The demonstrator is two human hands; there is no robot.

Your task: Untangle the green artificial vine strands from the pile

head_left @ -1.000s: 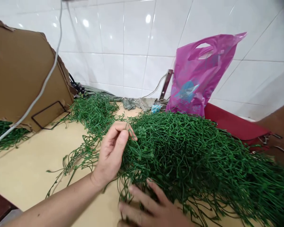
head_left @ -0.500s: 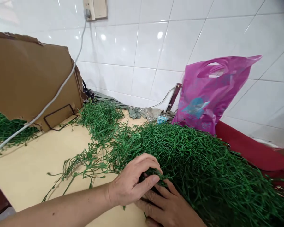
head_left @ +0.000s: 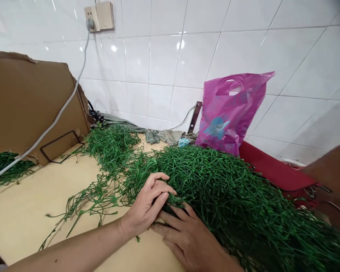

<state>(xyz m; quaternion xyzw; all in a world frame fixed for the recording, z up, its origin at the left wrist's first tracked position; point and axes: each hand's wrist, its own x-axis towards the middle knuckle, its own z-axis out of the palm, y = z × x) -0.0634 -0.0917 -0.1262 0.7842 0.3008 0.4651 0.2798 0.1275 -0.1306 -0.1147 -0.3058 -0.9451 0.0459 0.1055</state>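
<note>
A large heap of thin green stems with small knobby tips [head_left: 215,173] covers the right side of the pale yellow tabletop [head_left: 82,173]. At the heap's near left edge, my left hand [head_left: 147,204] is curled, its thumb and fingers closed round a few of the green stems. Just below and to the right, my right hand [head_left: 184,230] lies low against the same stems, close to the left thumb. Its fingers are stretched out and slightly apart, with the tips partly hidden among the stems.
A smaller tangle of stems [head_left: 113,143] lies behind. On the left stand a cardboard sheet [head_left: 31,105] and a black wire frame [head_left: 62,145], with a grey cable [head_left: 65,105] running across. Against the tiled wall are a pink plastic bag [head_left: 229,113] and a red object [head_left: 274,170].
The whole view has swung slightly to the right, so everything sits further left. My left hand's fingers have shifted a little on the stems; my right hand stays beside it.
</note>
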